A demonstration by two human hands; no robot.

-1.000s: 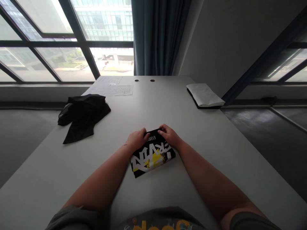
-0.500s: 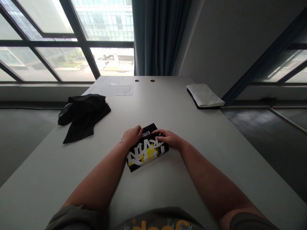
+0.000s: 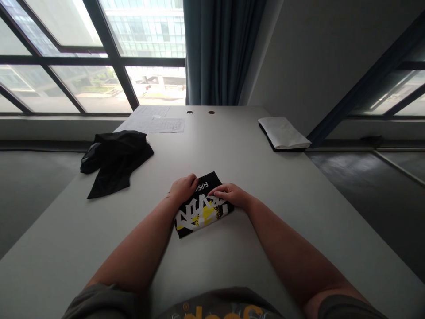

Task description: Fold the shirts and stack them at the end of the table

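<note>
A folded black T-shirt [image 3: 204,206] with bold white lettering and yellow patches lies at a slant on the white table, its print upside down to me. My left hand [image 3: 183,189] is closed on its left upper edge, the fingertips partly hidden. Across its right side lies my right hand [image 3: 229,193], fingers stretched out over the print and touching the cloth.
A crumpled black cloth [image 3: 121,159] lies at the table's left edge, near printed papers [image 3: 166,125]. On the right edge rests a folded white cloth [image 3: 283,132] over something black. Two round holes, a curtain [image 3: 217,53] and windows are at the far end.
My right hand has slid slightly down and left over the T-shirt, its fingers now lying closer together. The left hand stays almost in place.
</note>
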